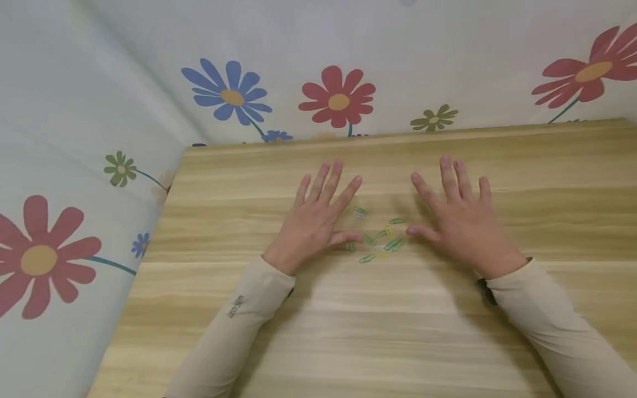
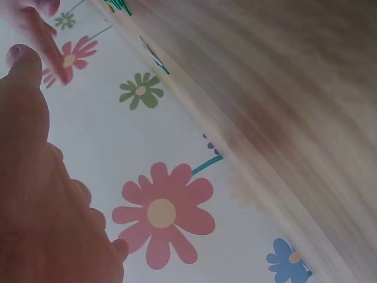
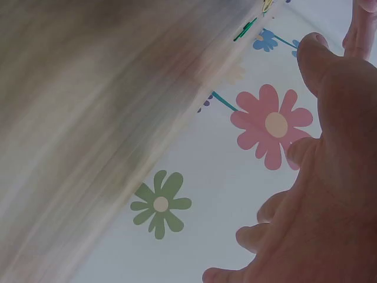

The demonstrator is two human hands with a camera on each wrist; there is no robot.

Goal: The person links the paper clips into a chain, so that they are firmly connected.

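Several paper clips [image 1: 393, 245], green, white and yellow, lie loosely scattered on the wooden table between the two hands. The left hand [image 1: 313, 226] is spread palm down left of them, its thumb over the clips at their left side. On the other side, the right hand [image 1: 463, 226] has its fingers spread too, thumb tip just right of the clips. Neither hand holds anything. A white and a green clip [image 2: 154, 56] show near the table edge in the left wrist view. One green clip [image 3: 245, 29] appears in the right wrist view.
The wood-grain table [image 1: 348, 331] meets a white wall [image 1: 398, 44] with painted flowers along its far edge. Another flowered wall [image 1: 64, 138] runs along the left side. Light sleeves cover both forearms, with a dark band [image 1: 486, 291] at the right wrist.
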